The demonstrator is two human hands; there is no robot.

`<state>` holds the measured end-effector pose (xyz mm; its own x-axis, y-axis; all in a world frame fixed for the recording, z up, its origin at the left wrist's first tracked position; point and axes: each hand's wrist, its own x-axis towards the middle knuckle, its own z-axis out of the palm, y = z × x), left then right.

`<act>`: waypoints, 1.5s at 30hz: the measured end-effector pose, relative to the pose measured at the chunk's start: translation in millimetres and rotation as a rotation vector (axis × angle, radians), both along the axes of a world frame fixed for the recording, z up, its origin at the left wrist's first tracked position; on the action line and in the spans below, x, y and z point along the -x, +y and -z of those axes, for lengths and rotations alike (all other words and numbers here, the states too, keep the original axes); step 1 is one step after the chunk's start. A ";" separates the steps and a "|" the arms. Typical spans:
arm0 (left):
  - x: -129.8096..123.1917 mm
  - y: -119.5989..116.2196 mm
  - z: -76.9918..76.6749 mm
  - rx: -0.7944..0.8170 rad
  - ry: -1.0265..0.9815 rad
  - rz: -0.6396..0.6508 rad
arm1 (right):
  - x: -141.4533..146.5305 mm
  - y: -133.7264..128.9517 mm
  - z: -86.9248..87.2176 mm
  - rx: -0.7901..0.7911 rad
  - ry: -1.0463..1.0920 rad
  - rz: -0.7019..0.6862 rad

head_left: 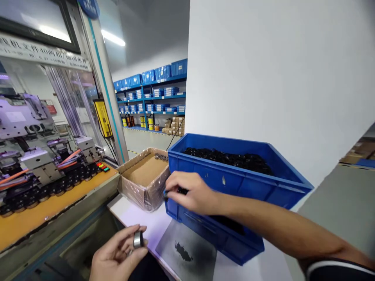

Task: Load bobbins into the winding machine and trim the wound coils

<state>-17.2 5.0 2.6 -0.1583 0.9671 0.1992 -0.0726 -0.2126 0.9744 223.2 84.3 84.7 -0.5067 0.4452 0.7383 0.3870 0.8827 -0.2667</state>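
Observation:
My left hand (118, 255) is low in the view, its thumb and fingers closed on a short metal ring (138, 239) with a dark edge. My right hand (191, 191) reaches across in front of the blue bins. Its thumb and fingers are pinched on a small black part (166, 194), and more black shows inside the curled fingers. Behind it stands the upper blue bin (222, 173), holding a heap of small black parts (228, 158). Below the forearm is a lower blue bin (202, 230), with dark contents partly hidden by the arm.
A plastic-wrapped cardboard box (133, 191) sits left of the bins, with several small metal parts (161, 157) in its far corner. A dark-stained grey sheet (202, 261) lies on the white table (149, 220). At left, a machine with an orange ledge (96, 183) carries rows of round black parts.

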 end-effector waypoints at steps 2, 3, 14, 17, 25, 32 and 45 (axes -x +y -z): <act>0.4 0.4 -4.7 -0.012 0.074 0.062 | 27.0 -17.7 27.2 -0.014 0.153 -0.213; 0.5 0.6 -5.9 -0.022 0.101 0.093 | 36.0 -23.6 38.0 0.000 0.193 -0.258; -13.4 -1.8 2.6 -0.031 0.160 0.115 | 35.7 -29.7 63.2 -0.015 0.145 -0.301; -10.7 -2.9 4.4 -0.053 0.162 0.067 | 34.7 -30.5 63.9 -0.080 0.109 -0.288; -10.3 -4.7 -0.6 -0.043 0.091 0.082 | 35.1 -28.3 70.2 -0.341 0.060 -0.220; -26.8 -10.3 11.6 0.009 -0.037 0.081 | 36.2 -27.8 68.9 -0.551 0.053 -0.174; -1.9 -8.9 3.7 -0.620 0.621 -0.037 | 40.9 -35.0 72.9 -0.284 0.142 -0.285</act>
